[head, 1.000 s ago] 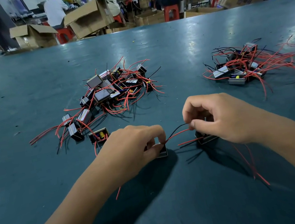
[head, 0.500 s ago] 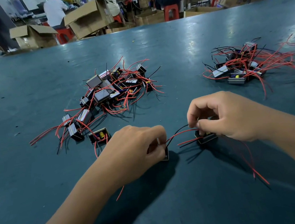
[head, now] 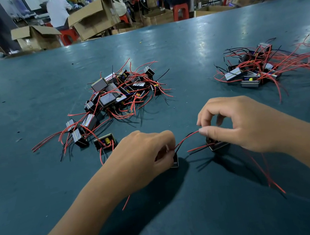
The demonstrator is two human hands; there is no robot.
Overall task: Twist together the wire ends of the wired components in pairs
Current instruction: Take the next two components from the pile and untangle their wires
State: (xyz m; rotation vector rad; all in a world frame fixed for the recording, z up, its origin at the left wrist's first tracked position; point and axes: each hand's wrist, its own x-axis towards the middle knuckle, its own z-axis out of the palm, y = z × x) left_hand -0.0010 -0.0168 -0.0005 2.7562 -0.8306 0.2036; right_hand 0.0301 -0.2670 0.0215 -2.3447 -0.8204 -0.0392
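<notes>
Two hands joining the wires of a pair of small boxed parts near the front edge of the bench.

The left hand (head: 145, 154) is curled round one part (head: 175, 161), pinching its wires; the right hand (head: 237, 125) pinches the far end of the red and black wires (head: 188, 137) between thumb and forefinger, above the second part (head: 218, 145) resting on the bench (head: 159, 43). This looks like one pair mid-twist, not yet finished. Two heaps remain: a larger one (head: 119, 94) toward the bench's middle, probably waiting, and a smaller one (head: 254, 67) toward the right edge, possibly done; I cannot tell which. Parts per heap are too tangled to count exactly: a dozen or more in the larger.
</notes>
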